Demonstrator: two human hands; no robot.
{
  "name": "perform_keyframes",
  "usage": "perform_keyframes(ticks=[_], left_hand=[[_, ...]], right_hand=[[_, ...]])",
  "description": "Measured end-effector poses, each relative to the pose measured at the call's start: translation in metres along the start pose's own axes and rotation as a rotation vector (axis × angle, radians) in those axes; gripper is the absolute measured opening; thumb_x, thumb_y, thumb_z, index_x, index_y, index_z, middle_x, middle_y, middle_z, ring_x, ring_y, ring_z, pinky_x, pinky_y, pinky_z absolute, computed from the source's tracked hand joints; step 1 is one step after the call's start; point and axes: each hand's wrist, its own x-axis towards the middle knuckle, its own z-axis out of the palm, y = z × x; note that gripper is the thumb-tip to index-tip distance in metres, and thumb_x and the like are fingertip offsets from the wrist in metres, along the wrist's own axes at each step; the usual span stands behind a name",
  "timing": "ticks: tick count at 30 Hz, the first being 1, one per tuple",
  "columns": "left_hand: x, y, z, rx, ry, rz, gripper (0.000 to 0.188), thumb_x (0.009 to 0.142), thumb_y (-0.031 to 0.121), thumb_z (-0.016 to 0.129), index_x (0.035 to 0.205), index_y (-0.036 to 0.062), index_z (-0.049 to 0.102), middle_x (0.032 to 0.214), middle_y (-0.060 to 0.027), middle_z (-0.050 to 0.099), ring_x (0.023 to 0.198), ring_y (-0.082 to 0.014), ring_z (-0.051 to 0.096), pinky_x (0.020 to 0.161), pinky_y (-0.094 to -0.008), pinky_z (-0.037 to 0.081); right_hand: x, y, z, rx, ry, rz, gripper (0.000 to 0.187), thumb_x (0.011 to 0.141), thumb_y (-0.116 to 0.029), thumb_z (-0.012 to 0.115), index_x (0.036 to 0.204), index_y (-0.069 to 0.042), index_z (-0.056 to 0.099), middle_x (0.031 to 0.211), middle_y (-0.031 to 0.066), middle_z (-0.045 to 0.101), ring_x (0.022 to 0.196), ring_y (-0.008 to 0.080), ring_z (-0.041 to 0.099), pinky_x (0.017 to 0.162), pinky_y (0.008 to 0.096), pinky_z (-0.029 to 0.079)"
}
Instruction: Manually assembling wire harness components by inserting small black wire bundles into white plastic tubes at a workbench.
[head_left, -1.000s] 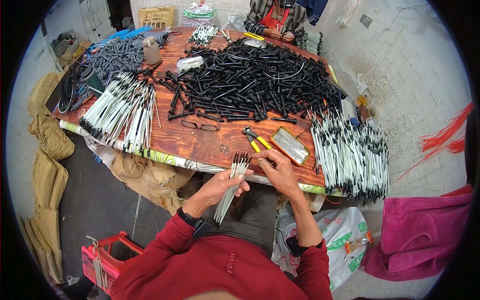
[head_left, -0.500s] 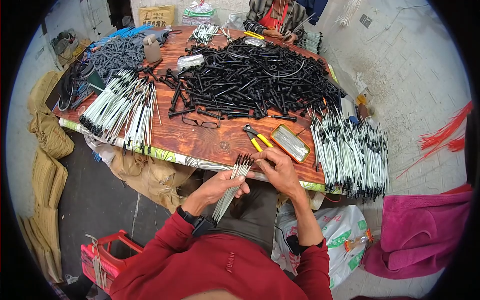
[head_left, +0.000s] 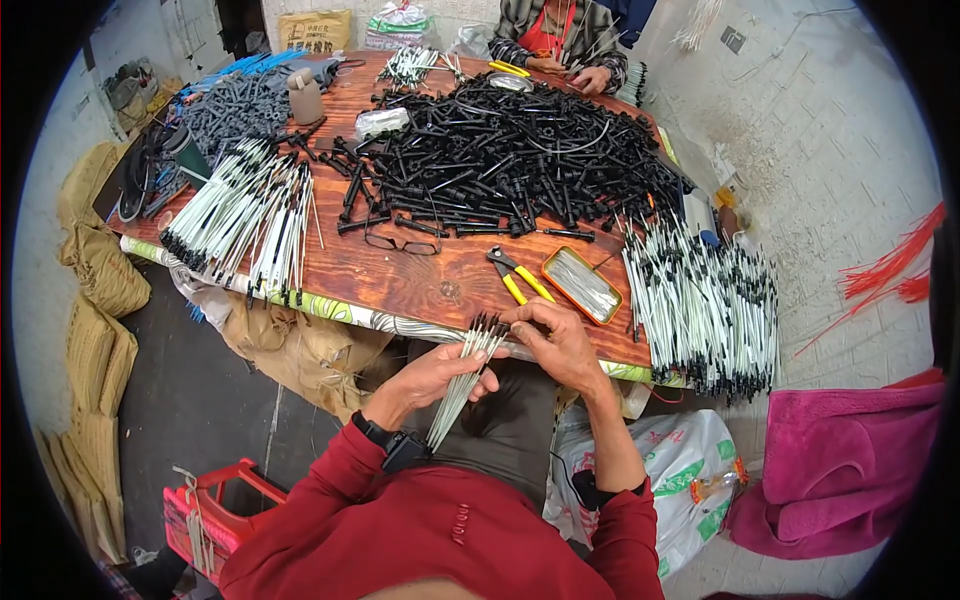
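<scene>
A fanned bundle of thin whitish rods (head_left: 452, 398) with black tips is gripped in my left hand (head_left: 428, 380), thumb across the rods, over my lap at the table's near edge. My right hand (head_left: 562, 348) is at the upper end of the bundle, thumb and forefinger pinched together beside the black tips. Whatever lies between those fingertips is too small to make out. Just beyond my right hand, yellow-handled cutting pliers (head_left: 520, 275) rest on the table, next to an orange-rimmed tin (head_left: 574, 299) of fine silvery pins or wires.
Black plastic tubular parts (head_left: 520, 165) are heaped mid-table, eyeglasses (head_left: 420, 248) in front. Black-tipped white rods are stacked at left (head_left: 235, 215) and right (head_left: 700, 310). Grey parts (head_left: 225, 115) lie far left. Across the table a person (head_left: 560, 45) handles thin rods.
My hands and the bundle stay almost in place, with only slight finger movement. Across the table, the other person's hands have moved farther apart.
</scene>
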Motion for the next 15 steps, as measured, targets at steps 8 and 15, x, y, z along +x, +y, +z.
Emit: perform_keyframes(ticks=[8,15], left_hand=[[0.001,0.0017,0.0049,0.014,0.024,-0.026,0.042,0.105,0.026,0.05,0.139,0.0019,0.05,0.094,-0.008,0.069,0.076,-0.014,0.062,0.07,-0.0274,0.052],[0.0006,-0.0012,0.0021,0.03,0.025,-0.022,0.041,0.105,0.026,0.05,0.139,0.0027,0.05,0.094,-0.008,0.069,0.076,-0.0138,0.061,0.07,-0.0273,0.051]], right_hand=[[-0.0017,-0.0015,0.0045,-0.058,0.061,-0.022,0.014,0.089,-0.001,0.064,0.102,0.001,0.069,0.09,0.0073,0.067,0.084,0.0158,0.065,0.074,0.0289,0.05],[-0.0018,-0.0038,0.0079,-0.068,0.073,-0.053,0.016,0.088,0.0,0.064,0.102,0.001,0.07,0.089,0.0087,0.067,0.083,0.0181,0.065,0.074,0.0296,0.05]])
